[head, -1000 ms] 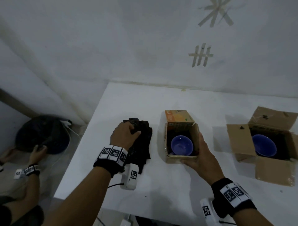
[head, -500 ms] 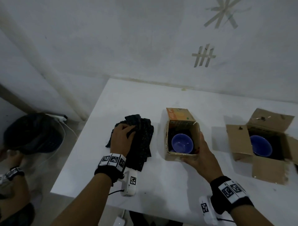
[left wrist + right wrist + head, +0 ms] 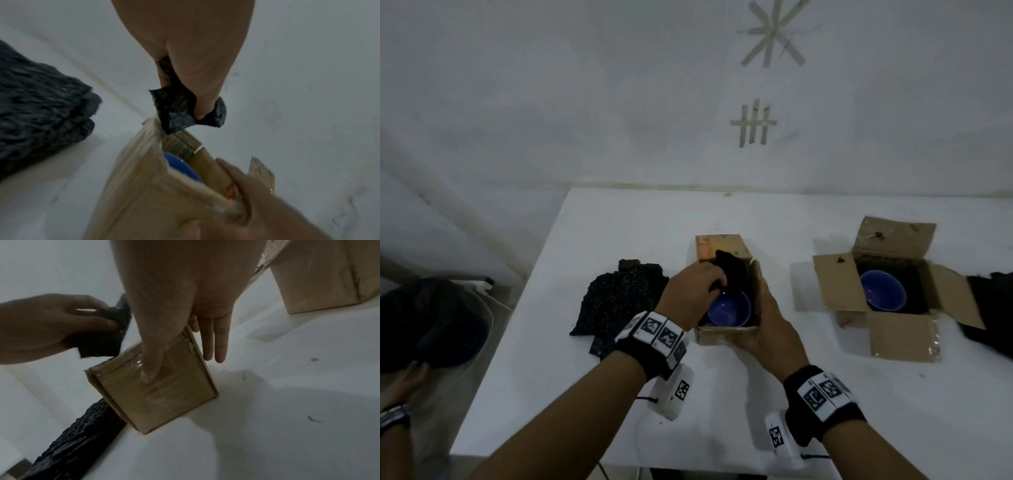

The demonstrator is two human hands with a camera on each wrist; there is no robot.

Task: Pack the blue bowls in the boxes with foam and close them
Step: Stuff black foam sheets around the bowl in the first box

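Left grip: pinching black foam piece | right grip: clasping small box on worktop | blue bowl: inside box, just below foam.

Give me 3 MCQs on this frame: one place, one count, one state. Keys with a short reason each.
1. Where is the foam piece held by the left hand?
A. over the small box
B. on the floor
C. inside the large box

2. How many blue bowls show?
A. one
B. two
C. three

3. The large box's flaps are:
A. taped shut
B. folded shut
C. open

Answers:
1 A: the foam piece sits above the small box, which the right hand steadies.
2 B: a bowl in the small box and a bowl in the large box.
3 C: the large box has its flaps spread outward.
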